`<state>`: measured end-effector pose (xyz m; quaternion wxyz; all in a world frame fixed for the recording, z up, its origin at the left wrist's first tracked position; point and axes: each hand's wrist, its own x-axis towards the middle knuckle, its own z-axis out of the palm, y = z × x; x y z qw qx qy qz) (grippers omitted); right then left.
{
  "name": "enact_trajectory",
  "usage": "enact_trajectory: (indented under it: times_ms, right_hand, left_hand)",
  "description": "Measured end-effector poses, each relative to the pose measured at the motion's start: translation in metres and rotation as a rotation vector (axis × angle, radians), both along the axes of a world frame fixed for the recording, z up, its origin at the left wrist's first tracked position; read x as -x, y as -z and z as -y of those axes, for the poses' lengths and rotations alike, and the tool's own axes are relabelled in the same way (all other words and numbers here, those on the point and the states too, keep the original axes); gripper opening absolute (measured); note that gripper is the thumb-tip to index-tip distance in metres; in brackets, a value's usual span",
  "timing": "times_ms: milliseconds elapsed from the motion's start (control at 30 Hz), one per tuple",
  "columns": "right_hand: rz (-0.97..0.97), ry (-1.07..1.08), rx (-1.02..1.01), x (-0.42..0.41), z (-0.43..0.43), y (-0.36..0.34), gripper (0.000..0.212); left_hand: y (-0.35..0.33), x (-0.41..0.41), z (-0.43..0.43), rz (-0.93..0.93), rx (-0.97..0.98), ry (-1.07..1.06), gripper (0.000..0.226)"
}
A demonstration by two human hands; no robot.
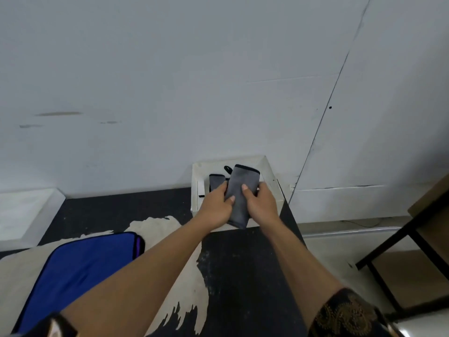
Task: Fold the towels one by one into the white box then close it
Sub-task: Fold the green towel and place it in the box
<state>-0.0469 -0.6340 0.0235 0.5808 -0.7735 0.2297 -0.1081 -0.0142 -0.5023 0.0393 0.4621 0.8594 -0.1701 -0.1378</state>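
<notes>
A folded grey towel (241, 190) with dark trim is held over the open white box (269, 171) at the far end of the dark table. My left hand (216, 205) grips its left edge, and my right hand (261, 201) grips its right edge. Inside the box, to the left, lies another folded grey towel (215, 181) with a black loop behind it. A blue towel (80, 271) lies flat on the table at the near left.
The dark table (245, 268) has worn pale patches around the blue towel. A white wall rises right behind the box. A white block (24, 212) sits at the far left. A dark-framed wooden table (418, 229) stands to the right.
</notes>
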Motion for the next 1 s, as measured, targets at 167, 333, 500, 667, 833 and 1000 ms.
enact_trajectory:
  times_ms: [167, 333, 500, 667, 833, 1000]
  right_hand:
    - [-0.096, -0.229, 0.296, -0.061, 0.066, -0.014, 0.03]
    - [-0.146, -0.255, 0.49, -0.086, 0.103, 0.006, 0.039]
    - [-0.224, -0.301, 0.744, -0.087, 0.112, 0.032, 0.057]
    - [-0.321, -0.546, 0.95, -0.096, 0.106, 0.045, 0.047]
    - [-0.542, -0.717, 1.009, -0.109, 0.101, 0.055, 0.062]
    - [-0.374, -0.645, 1.03, -0.095, 0.104, 0.049, 0.041]
  left_hand:
    - [0.005, -0.061, 0.067, -0.215, 0.111, -0.185, 0.03]
    - [0.041, -0.098, 0.112, -0.297, 0.12, -0.307, 0.027]
    - [0.069, -0.108, 0.137, -0.301, 0.155, -0.28, 0.045]
    - [0.097, -0.123, 0.145, -0.387, 0.212, -0.282, 0.052]
    - [0.115, -0.136, 0.149, -0.557, 0.209, -0.275, 0.031]
    - [0.127, -0.135, 0.153, -0.675, 0.195, -0.386, 0.025]
